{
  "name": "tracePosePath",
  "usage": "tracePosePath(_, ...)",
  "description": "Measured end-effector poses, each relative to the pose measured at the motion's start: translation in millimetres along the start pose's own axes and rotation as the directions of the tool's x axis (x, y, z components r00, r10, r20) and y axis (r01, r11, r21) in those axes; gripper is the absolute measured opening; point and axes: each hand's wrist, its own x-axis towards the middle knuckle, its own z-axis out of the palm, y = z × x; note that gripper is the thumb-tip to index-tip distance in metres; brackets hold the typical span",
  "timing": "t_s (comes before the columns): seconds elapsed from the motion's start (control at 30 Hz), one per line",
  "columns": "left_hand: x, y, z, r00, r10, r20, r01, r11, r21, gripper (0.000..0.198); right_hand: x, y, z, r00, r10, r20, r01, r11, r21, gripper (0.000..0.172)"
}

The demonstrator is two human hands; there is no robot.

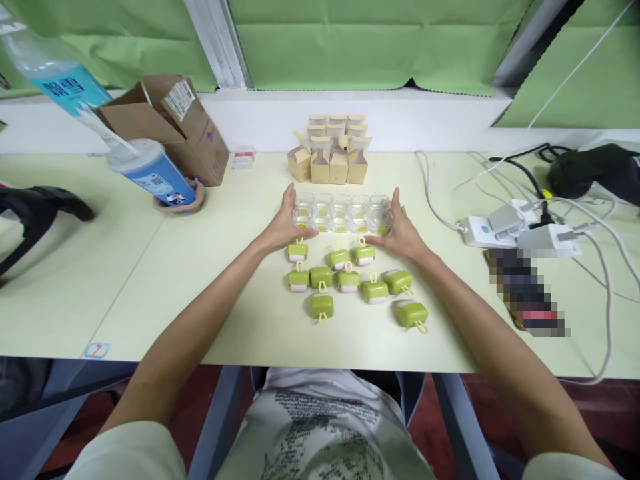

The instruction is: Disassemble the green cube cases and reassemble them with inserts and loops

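Observation:
Two rows of small clear plastic containers (341, 212) stand packed together on the table, with yellow marks showing low on them. My left hand (284, 223) cups their left end, thumb along the near edge and fingers along the side. At the right end, my right hand (400, 230) does the same, so the block is held between both palms. Closer to me lie several small green cases (349, 277) with pale lower parts and cream loops, scattered at different angles. One green case (297, 251) lies just below my left thumb.
Small open cardboard boxes (339, 167) stand grouped by the wall. Leftward are a blue cup (160, 180) in a holder, a large brown carton (200, 133) and a bottle (65, 80). A power strip (485, 230) with cables and a pixelated object (525, 290) lie right.

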Motion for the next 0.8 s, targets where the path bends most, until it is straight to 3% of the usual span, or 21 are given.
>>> tracePosePath(0.3,-4,0,11.6,0.993,-0.05,-0.105,0.053,0.998,0.022,0.175,-1,-11,10,0.995,0.082,-0.055,-0.088,0.987,-0.132,0.164)
tracePosePath(0.8,0,-6,6.2,0.995,-0.043,-0.087,0.047,0.998,0.052,0.169,3,-17,10,0.998,0.057,-0.018,-0.058,0.994,-0.091,0.164)
